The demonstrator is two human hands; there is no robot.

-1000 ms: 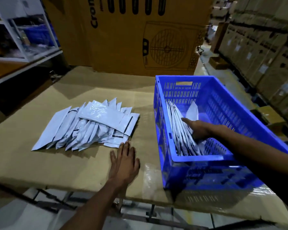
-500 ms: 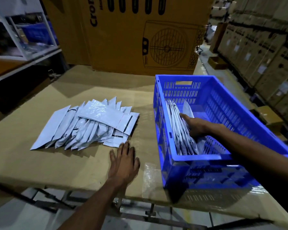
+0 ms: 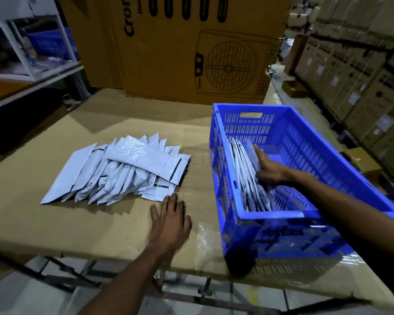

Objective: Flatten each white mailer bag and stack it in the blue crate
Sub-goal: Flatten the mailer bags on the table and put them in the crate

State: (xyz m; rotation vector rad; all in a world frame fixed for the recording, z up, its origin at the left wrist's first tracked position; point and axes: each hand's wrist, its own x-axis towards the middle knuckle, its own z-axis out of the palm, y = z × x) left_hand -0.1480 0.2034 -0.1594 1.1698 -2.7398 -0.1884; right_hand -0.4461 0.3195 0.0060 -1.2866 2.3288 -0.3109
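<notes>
A: Where are the bags?

B: A loose pile [image 3: 123, 169] lies on the counter [image 3: 55, 223], left of the crate [image 3: 328, 169]. A second batch, the row [image 3: 246, 176], stands on edge against the crate's left wall.

A: And the hands?

B: The left hand [image 3: 170, 221] lies flat on the counter, fingers spread, holding nothing, its fingertips just beside the pile's near corner. The right hand [image 3: 267, 165] is inside the crate, fingers extended, pressed against the row; one bag [image 3: 251, 151] sticks up from under its fingers.

A: Is it gripping that bag?

B: I cannot tell; the palm and the thumb are hidden.

A: What else is unclear?

B: The pile's lower bags are covered by the upper ones. The right forearm hides part of the crate's floor. The box [image 3: 191, 48] behind is cut off at the top, its print only partly readable.
</notes>
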